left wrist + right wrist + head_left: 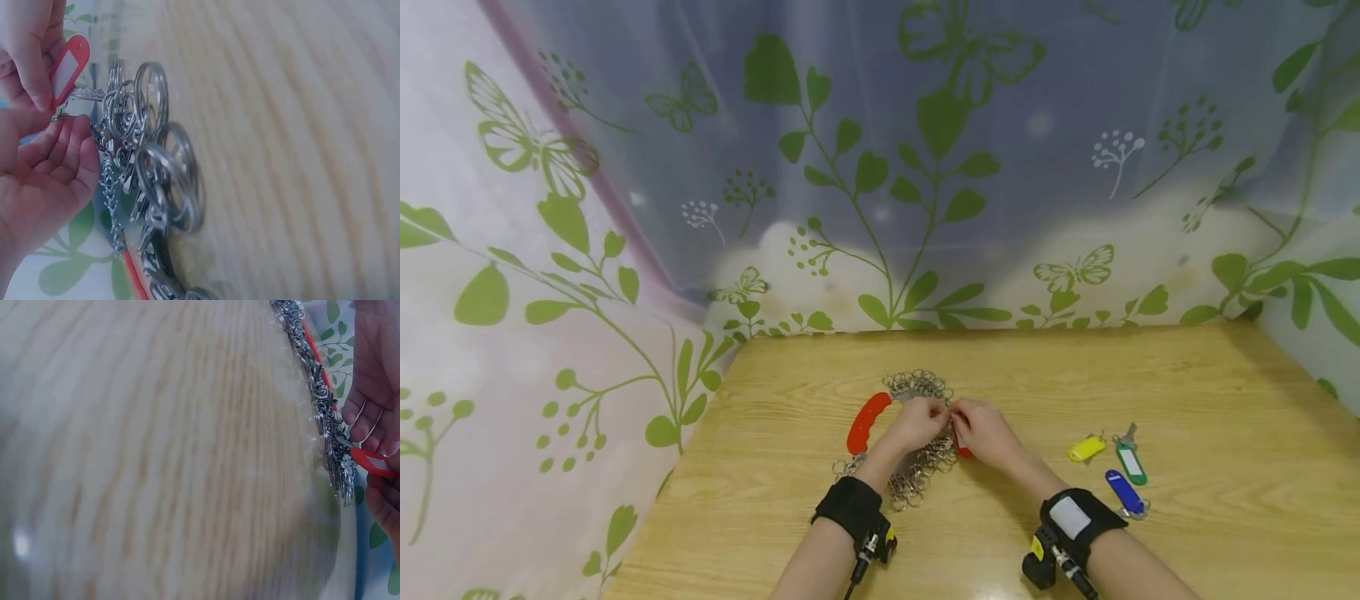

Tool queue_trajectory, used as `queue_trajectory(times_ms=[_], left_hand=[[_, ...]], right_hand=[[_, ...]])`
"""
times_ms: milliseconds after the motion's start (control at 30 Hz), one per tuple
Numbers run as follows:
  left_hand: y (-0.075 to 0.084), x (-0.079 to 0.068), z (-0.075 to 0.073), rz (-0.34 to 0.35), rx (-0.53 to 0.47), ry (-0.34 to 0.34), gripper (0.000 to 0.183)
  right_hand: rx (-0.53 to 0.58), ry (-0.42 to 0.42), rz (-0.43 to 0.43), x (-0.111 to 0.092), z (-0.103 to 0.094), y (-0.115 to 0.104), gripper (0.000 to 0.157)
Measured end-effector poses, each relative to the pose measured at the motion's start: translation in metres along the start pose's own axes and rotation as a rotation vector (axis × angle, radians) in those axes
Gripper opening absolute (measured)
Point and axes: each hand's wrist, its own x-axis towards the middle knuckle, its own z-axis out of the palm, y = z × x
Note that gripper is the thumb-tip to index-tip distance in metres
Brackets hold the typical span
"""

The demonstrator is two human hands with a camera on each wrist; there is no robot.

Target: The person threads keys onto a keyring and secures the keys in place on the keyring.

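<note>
Both hands meet over a pile of metal split rings (917,483). My left hand (917,422) pinches a small metal ring between thumb and fingers, its other fingers curved in the left wrist view. Close beside it, my right hand (988,429) pinches the red key tag (70,69) near its ring end. This tag has a white label, and a silver key (87,94) hangs next to it. To the left of my left hand lies a red curved handle (867,423), with the split rings bunched beside it.
Right of my right hand lie a yellow key tag (1086,448), a green key tag (1131,462) and a blue key tag (1124,492), with keys. The wooden table (760,500) ends at a leaf-patterned curtain (880,250) behind.
</note>
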Motion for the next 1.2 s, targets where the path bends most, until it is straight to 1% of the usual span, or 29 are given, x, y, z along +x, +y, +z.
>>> queue_trajectory(times_ms=[100,200,300,433,533,633,733,900,967,1067,1200], left_hand=[[-0.001,-0.002,-0.001,0.015,-0.003,-0.012,0.013],[0.000,-0.003,-0.003,0.010,-0.010,-0.013,0.015],[0.001,-0.004,-0.004,-0.013,-0.037,-0.031,0.022],[0.004,-0.005,-0.006,-0.057,-0.084,-0.061,0.026],[0.004,-0.005,-0.006,-0.086,-0.138,-0.058,0.025],[0.002,-0.003,-0.005,-0.099,-0.173,-0.050,0.023],[0.000,-0.002,-0.004,-0.079,-0.138,-0.054,0.021],[-0.002,-0.003,-0.005,-0.041,-0.027,-0.072,0.015],[-0.001,-0.003,-0.005,-0.037,-0.005,-0.069,0.015],[0.000,-0.003,-0.004,-0.025,0.007,-0.052,0.017],[0.003,-0.004,-0.004,-0.046,-0.023,-0.033,0.020]], right_hand=[[0.008,-0.006,0.037,0.000,0.000,-0.001,0.005],[0.016,-0.024,0.029,0.001,-0.001,-0.001,0.005],[0.028,-0.035,-0.012,0.000,-0.001,0.004,0.006],[0.031,-0.048,-0.095,-0.001,-0.002,0.011,0.007],[0.019,-0.062,-0.149,-0.001,-0.003,0.015,0.008],[0.018,-0.070,-0.159,-0.001,-0.004,0.016,0.008],[0.024,-0.070,-0.125,-0.001,-0.004,0.015,0.008],[0.067,-0.082,-0.026,-0.001,-0.005,0.014,0.008],[0.074,-0.082,-0.014,-0.001,-0.006,0.014,0.008],[0.064,-0.075,-0.034,-0.001,-0.007,0.014,0.007],[0.039,-0.056,-0.108,-0.001,-0.006,0.015,0.007]])
